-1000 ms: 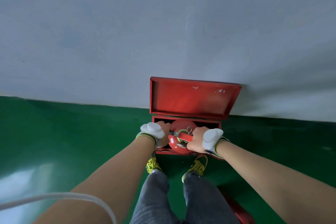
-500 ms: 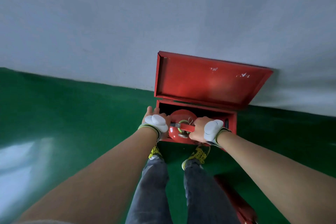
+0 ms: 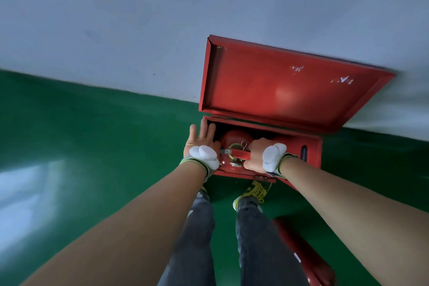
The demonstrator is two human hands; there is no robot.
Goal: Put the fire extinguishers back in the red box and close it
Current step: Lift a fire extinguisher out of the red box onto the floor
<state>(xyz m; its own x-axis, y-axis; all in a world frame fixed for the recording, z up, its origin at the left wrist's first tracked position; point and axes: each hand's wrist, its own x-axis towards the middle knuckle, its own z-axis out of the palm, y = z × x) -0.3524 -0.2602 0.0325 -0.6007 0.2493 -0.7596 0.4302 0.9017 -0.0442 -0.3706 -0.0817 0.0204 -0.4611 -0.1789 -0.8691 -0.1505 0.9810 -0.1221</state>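
Since the earlier frame, the left hand [image 3: 201,144] has released and now lies flat-fingered on the left wall of the red box [image 3: 311,153]. Right hand [image 3: 256,154] grip is clenched on the handle of the fire extinguisher [image 3: 234,140], seated in the box's left half. Hazards: the raised lid [image 3: 278,86] may drop on the wrists; a second extinguisher [image 3: 301,253] on the floor [image 3: 92,146] near the feet may roll or trip.

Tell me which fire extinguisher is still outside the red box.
The fire extinguisher lying on the green floor by the person's right leg. The other extinguisher already sits in the open red box, its handle gripped by the right hand.
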